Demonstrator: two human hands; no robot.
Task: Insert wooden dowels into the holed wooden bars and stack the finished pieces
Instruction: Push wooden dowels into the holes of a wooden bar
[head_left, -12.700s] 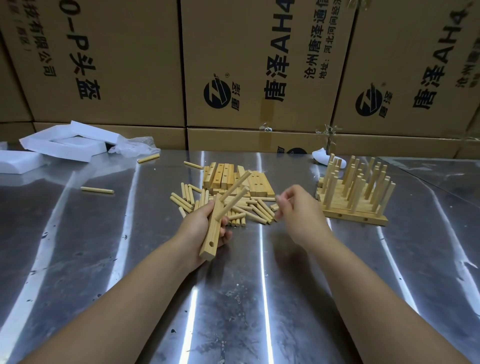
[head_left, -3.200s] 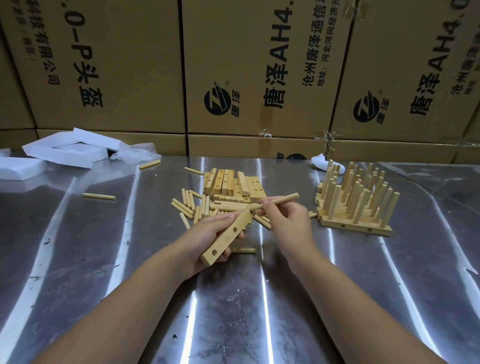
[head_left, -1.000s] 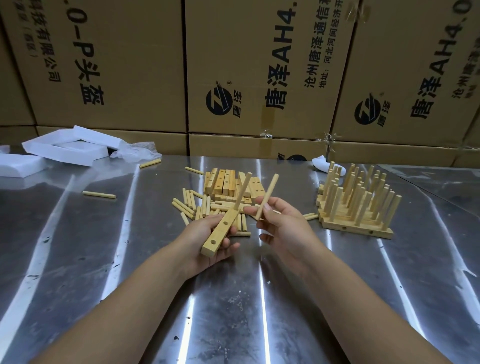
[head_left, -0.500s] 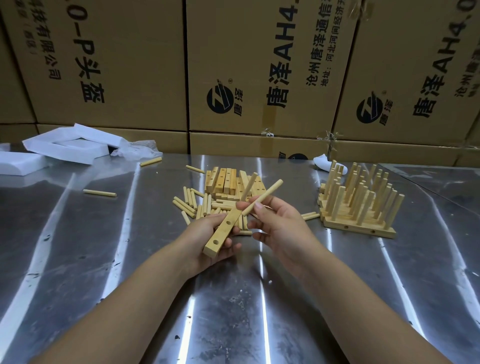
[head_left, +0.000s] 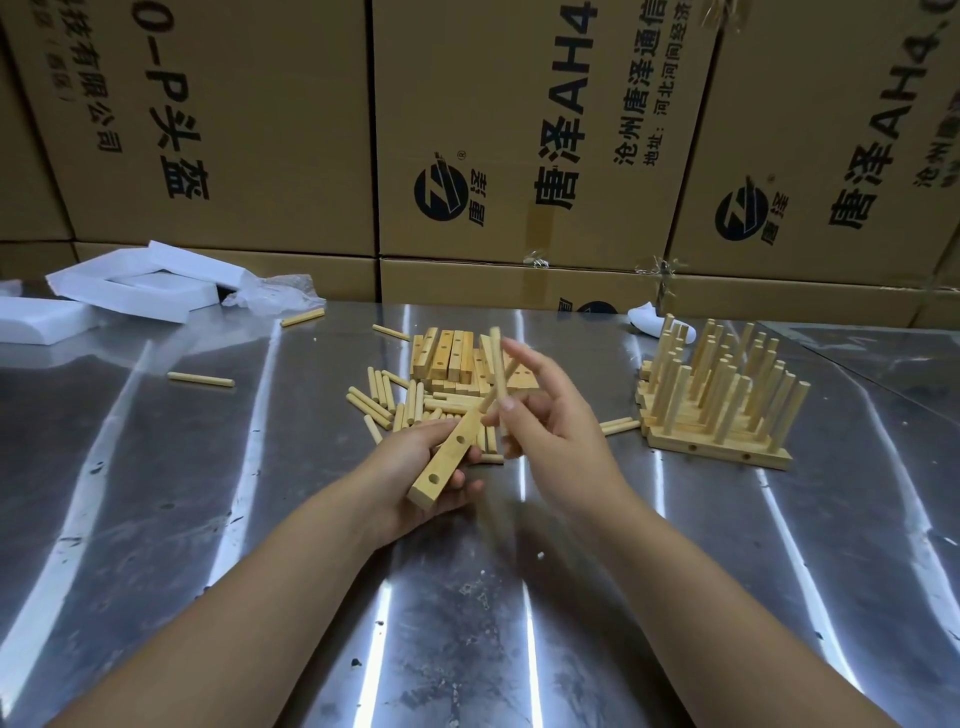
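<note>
steel table (head_left: 249, 519) before stacked cartons (head_left: 270, 130); left fingers (head_left: 466, 483) clamp a holed bar (head_left: 448, 461), right fingers (head_left: 506, 413) pinch a dowel (head_left: 497, 364).

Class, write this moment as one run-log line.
left hand: grips pale holed wooden bar | right hand: pinches round wooden dowel upright | bar's near holes: empty

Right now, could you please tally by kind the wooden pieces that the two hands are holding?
Bars: 1, the pale rectangular holed wooden bar gripped by the left hand
Dowels: 2, the round pale wooden dowel pinched by the right hand, and a second round dowel seated in the bar
Total: 3
</note>
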